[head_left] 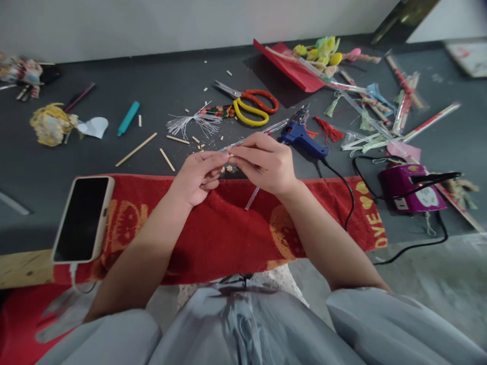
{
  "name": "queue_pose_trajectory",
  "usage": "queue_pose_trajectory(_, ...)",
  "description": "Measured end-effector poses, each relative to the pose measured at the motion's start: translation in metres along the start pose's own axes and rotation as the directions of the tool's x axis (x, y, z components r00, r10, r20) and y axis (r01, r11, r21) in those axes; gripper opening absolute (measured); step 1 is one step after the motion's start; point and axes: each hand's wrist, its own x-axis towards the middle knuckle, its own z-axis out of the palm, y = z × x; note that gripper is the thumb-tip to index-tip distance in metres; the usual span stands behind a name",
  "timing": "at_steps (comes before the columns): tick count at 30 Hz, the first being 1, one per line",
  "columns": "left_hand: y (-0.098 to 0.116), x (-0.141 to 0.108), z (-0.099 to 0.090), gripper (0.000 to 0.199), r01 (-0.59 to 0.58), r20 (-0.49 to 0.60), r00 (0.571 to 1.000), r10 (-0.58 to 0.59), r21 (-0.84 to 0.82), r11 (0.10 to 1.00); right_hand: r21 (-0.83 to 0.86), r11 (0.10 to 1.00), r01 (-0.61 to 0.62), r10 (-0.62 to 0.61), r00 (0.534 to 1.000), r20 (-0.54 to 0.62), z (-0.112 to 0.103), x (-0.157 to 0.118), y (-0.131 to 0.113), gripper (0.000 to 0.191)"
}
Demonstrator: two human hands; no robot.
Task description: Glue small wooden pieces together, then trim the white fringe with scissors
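My left hand [203,175] and my right hand [266,165] meet fingertip to fingertip over the far edge of a red towel [220,248]. Both are closed in a pinch on a tiny pale wooden piece [230,156], mostly covered by the fingers. Just below the fingertips lies a small star-shaped wooden bit [229,168]. A clear glue stick [251,198] pokes out beneath my right hand. To the right of that hand, a blue glue gun [304,139] lies on its side. Scissors [253,106] with red and yellow handles rest beyond the hands.
Thin wooden sticks [136,150] and cut bits lie left of the hands, near white string [194,123] and a teal marker-like tube [128,118]. A phone [82,219] sits on the towel's left end. At right are a purple power strip [413,187], black cords and wrapped sticks [405,104].
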Motion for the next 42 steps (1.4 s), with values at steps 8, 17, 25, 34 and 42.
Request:
queue_pose_trajectory(8,-0.0021,0.001,-0.0017,0.021,-0.026,0.009,1.0,0.025,0.053,0.998,-0.012,0.998,0.06,-0.06,0.997,0.046,-0.0045,0.0026,0.0008,0.022)
queue_pose_trajectory(17,-0.0024,0.0008,0.0004,0.015,-0.021,-0.03,0.999,0.023,0.084,0.996,-0.067,0.998,0.008,-0.003,0.997,0.083,-0.0068,0.0032,-0.0017,0.022)
queue_pose_trajectory(25,-0.0026,0.0017,0.0001,0.013,-0.03,-0.047,0.998,0.035,0.112,0.993,-0.073,0.997,0.004,0.002,0.996,0.087,-0.0073,0.0047,-0.0058,0.016)
queue_pose_trajectory(34,-0.0021,0.0012,-0.0003,0.01,0.001,-0.008,1.0,0.0,0.065,0.998,-0.018,0.999,0.033,-0.032,0.998,0.063,-0.005,0.0045,-0.0056,0.013)
queue_pose_trajectory(42,-0.0012,0.0006,-0.0007,0.01,0.027,0.026,0.999,-0.028,0.035,0.999,0.017,0.998,-0.064,0.061,0.989,0.137,-0.0053,0.004,-0.0056,0.015)
